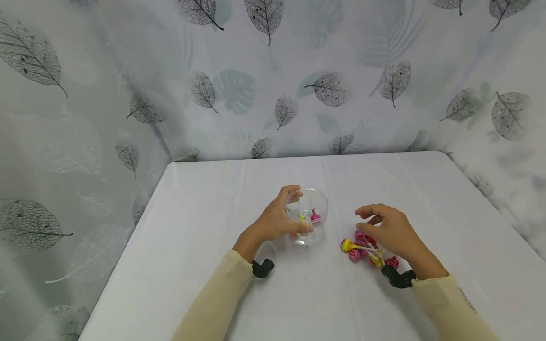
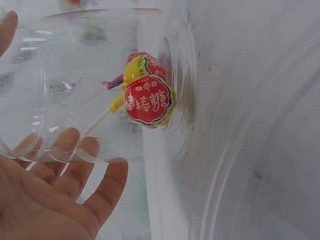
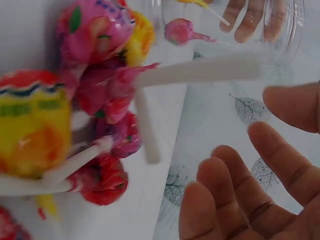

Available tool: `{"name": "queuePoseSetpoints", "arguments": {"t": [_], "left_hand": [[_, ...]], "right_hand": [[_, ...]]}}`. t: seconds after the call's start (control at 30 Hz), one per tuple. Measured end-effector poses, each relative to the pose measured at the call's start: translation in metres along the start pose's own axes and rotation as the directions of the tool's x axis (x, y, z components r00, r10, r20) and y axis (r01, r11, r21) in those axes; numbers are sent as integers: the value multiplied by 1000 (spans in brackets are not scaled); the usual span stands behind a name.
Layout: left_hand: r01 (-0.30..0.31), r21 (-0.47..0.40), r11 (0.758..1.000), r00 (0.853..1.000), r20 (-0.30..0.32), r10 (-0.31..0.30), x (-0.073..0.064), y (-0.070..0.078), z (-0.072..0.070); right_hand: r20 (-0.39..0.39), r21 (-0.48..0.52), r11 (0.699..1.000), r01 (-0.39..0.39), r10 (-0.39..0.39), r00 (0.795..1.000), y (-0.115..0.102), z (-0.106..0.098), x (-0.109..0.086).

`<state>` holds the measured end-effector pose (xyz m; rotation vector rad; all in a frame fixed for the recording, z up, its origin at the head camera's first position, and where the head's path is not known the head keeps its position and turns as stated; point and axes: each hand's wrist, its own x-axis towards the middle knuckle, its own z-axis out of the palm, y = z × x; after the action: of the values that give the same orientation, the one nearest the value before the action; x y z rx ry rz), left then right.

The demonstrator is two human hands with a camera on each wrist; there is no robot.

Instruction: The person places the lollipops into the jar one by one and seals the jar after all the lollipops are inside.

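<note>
My left hand (image 1: 275,218) holds a clear plastic jar (image 1: 306,201) on the table, thumb on the near side and fingers around the far side. Inside, low in the jar, are a few wrapped lollipops; a red-and-yellow lollipop (image 2: 149,100) shows against the wall in the left wrist view. To the right, my right hand (image 1: 394,229) hovers over a pile of lollipops (image 1: 360,251) in pink, red and yellow wrappers. Its thumb and fingers are apart with nothing between them. In the right wrist view a white stick (image 3: 200,72) points toward the thumb.
A clear round lid (image 1: 273,251) lies on the white-covered table (image 1: 204,213) beside the left wrist, partly hidden by it. Leaf-patterned curtains (image 1: 286,113) hang behind the table and along both sides.
</note>
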<state>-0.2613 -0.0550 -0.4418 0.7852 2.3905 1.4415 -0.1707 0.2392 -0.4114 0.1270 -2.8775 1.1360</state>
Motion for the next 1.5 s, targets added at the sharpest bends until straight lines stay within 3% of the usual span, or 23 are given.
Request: {"name": "queuePoseSetpoints", "arguments": {"t": [0.53, 0.83, 1.1, 1.3, 1.5], "left_hand": [[22, 3, 1000, 1000, -4, -22, 1, 1, 1], [29, -7, 1000, 1000, 3, -29, 1, 0, 0], [11, -3, 1000, 1000, 3, -11, 0, 1, 0], [12, -2, 1000, 1000, 3, -12, 0, 1, 0], [18, -8, 1000, 1000, 1, -18, -1, 1, 1]], "right_hand": [[217, -55, 996, -65, 75, 973, 19, -1, -19], [264, -59, 995, -81, 94, 960, 19, 2, -21], [232, -59, 997, -46, 58, 971, 21, 6, -21], [146, -75, 997, -7, 18, 989, 19, 11, -20], [75, -9, 1000, -8, 8, 997, 20, 14, -20]]}}
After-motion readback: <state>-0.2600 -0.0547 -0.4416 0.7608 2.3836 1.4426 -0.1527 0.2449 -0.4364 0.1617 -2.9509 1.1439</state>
